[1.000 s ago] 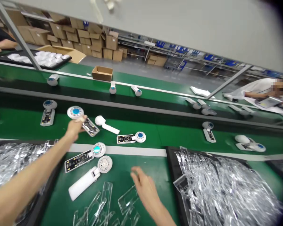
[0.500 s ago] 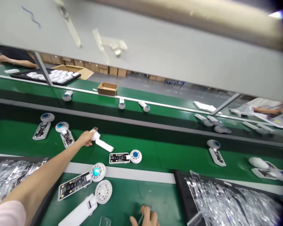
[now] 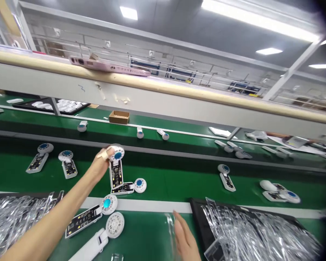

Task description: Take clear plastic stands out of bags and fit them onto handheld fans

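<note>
My left hand (image 3: 101, 163) grips the round head of a white handheld fan (image 3: 116, 174), lifted over the belt. Its blue disc and the bare circuit board in its handle face me. Low in the middle, my right hand (image 3: 186, 239) holds a clear plastic piece (image 3: 170, 230) at its left side, blurred by motion. Nearer me lie a fan with its board showing (image 3: 84, 219) and a fan with a closed white handle (image 3: 91, 244). Another board-side-up fan (image 3: 139, 185) rests just behind the held one.
Black trays of clear plastic pieces stand at the right (image 3: 260, 228) and left (image 3: 21, 214). More fans (image 3: 69, 165) lie along the green belt (image 3: 176, 177). A cardboard box (image 3: 119, 117) stands beyond. Overhead runs a shelf edge (image 3: 179, 87) with a pink phone (image 3: 111, 67) on it.
My left hand has raised the fan and turned its board side toward me. My right hand has come up from the table with the clear piece. The view has tilted upward.
</note>
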Tool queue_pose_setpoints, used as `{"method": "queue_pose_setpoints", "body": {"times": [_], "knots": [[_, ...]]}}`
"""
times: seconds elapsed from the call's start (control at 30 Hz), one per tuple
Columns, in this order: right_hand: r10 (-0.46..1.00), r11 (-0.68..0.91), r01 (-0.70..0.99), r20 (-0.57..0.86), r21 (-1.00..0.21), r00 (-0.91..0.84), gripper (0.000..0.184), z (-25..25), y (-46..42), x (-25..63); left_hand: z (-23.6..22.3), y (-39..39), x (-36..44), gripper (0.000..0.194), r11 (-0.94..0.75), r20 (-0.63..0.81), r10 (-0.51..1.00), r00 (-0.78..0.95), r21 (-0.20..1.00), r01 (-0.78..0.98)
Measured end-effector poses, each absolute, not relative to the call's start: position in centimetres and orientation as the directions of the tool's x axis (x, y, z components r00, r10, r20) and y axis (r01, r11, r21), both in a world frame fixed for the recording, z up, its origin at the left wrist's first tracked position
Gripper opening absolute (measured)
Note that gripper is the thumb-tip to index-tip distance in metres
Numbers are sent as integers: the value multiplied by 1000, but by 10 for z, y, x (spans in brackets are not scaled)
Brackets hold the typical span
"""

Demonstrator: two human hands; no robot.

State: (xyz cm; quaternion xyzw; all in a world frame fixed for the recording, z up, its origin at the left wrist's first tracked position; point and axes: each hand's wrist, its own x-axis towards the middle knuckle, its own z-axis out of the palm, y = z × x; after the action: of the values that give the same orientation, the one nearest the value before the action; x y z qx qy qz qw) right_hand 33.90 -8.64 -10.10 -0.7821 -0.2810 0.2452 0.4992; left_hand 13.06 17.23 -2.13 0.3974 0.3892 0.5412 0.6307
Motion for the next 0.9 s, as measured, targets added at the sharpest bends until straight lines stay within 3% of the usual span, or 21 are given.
{"method": "queue_pose_setpoints", "body": {"times": [0.1, 0.23, 0.5, 0.57, 0.73, 0.9], "knots": [[815, -267, 440, 44, -857, 578, 55, -50, -57, 314, -3, 127, 164, 43, 226, -121, 965, 232, 831, -508], [825, -190, 685, 265, -703, 500, 40, -23, -33, 287, 1, 77, 196, 35, 407, -250, 912, 325, 636, -655], [744, -229, 881, 509, -414, 433, 43, -48, -41, 280, 3, 46, 215, 34, 479, -290, 877, 383, 596, -645], [766, -219, 877, 482, -428, 426, 50, -56, -47, 281, 5, 46, 216, 35, 454, -292, 890, 349, 617, -643], [869, -114, 767, 311, -631, 385, 56, -57, -61, 293, -3, 30, 215, 40, 438, -223, 888, 403, 679, -589], [890, -17, 789, 350, -614, 292, 48, -46, -69, 303, -22, 14, 207, 47, 491, -294, 797, 528, 823, -284]]}}
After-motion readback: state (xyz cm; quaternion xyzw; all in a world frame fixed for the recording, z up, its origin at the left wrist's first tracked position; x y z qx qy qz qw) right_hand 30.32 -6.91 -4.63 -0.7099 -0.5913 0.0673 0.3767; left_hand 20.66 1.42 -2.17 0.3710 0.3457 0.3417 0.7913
